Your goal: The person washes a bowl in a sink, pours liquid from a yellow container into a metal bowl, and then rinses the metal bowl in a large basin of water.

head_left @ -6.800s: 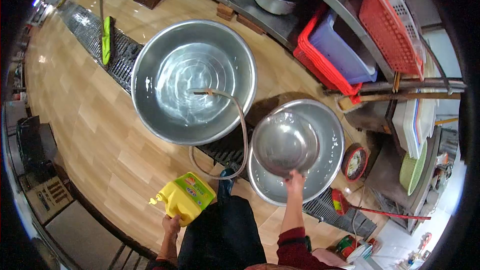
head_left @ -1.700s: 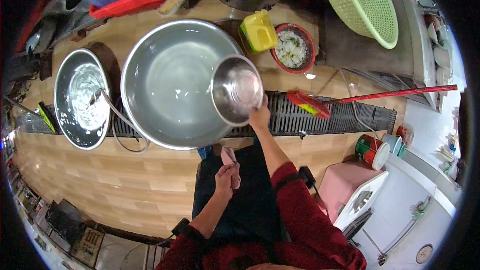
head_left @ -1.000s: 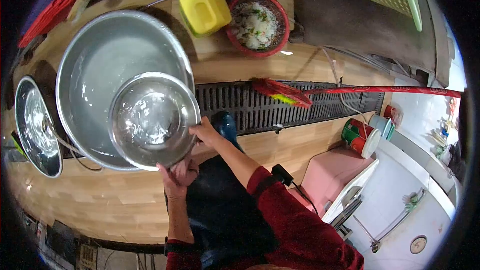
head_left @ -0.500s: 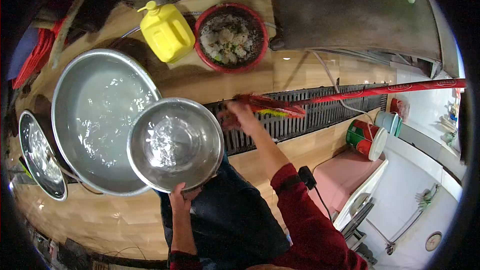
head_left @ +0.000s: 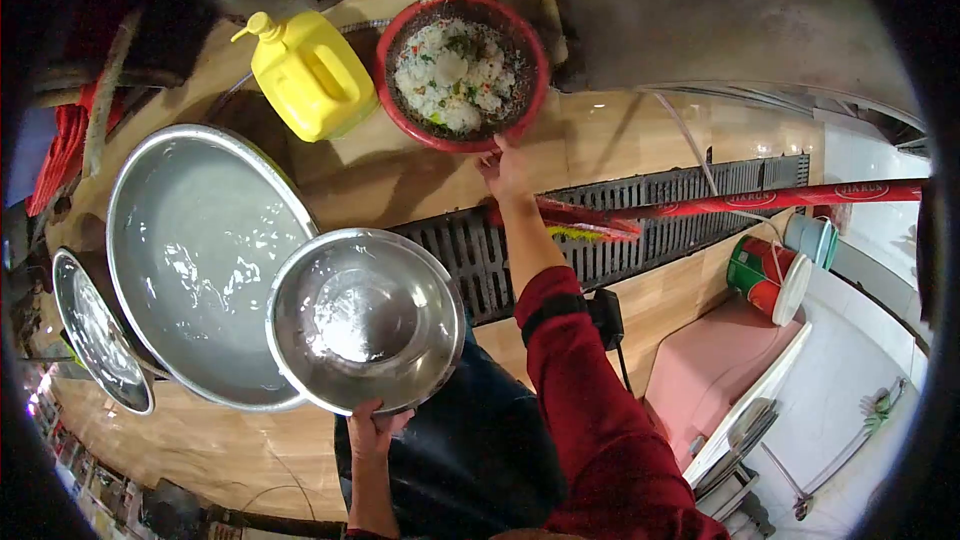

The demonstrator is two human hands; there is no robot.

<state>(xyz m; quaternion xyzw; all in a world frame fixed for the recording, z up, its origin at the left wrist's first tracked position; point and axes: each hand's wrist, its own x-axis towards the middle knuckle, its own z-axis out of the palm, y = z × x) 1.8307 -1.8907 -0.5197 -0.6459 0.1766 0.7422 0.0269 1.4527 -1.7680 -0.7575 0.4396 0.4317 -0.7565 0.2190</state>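
Observation:
My left hand (head_left: 378, 428) grips the near rim of a shiny stainless steel bowl (head_left: 367, 320), its fingers partly hidden beneath it. The bowl is tilted and overlaps the edge of a large metal basin (head_left: 205, 270) of cloudy water. At the front rim of a red basin (head_left: 462, 70) is my right hand (head_left: 508, 172), its fingers closed on the edge. Rice mixed with green and red food bits (head_left: 455, 75) lies inside that red basin.
A yellow pump jug (head_left: 312, 78) stands left of the red basin. Behind my right forearm, a red-handled broom (head_left: 590, 220) lies across the black floor drain (head_left: 450, 250). A round metal lid or pan (head_left: 100, 330) leans at far left. A pink-topped surface (head_left: 715, 370) and a paint-like bucket (head_left: 768, 278) are to the right.
My right hand has gone from above the drain, near the broom, forward to the red basin's rim. My left hand still holds the steel bowl. The view has shifted slightly.

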